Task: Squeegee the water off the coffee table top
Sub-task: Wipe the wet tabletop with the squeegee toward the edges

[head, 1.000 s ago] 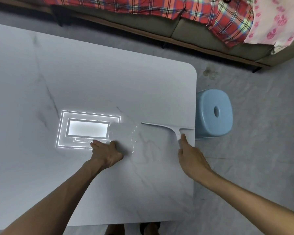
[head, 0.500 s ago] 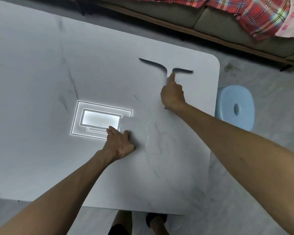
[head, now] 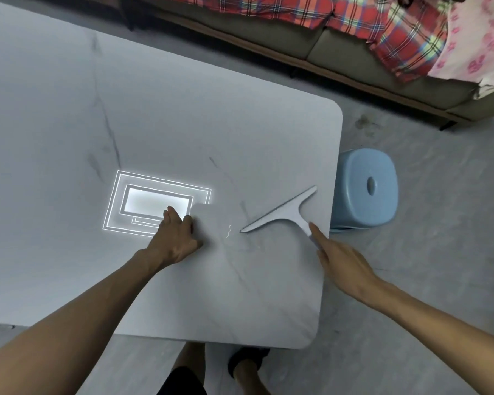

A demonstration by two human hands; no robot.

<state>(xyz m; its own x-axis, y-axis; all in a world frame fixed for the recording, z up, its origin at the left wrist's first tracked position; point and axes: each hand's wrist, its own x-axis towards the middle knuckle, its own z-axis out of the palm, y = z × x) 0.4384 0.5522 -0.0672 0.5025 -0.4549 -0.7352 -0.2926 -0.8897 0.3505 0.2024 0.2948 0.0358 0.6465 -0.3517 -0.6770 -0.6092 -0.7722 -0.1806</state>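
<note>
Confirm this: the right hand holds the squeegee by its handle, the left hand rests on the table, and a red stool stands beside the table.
Wrong on the stool: the head view shows it is light blue, not red. The right hand does hold the squeegee by its handle, and the left hand rests on the table.
</note>
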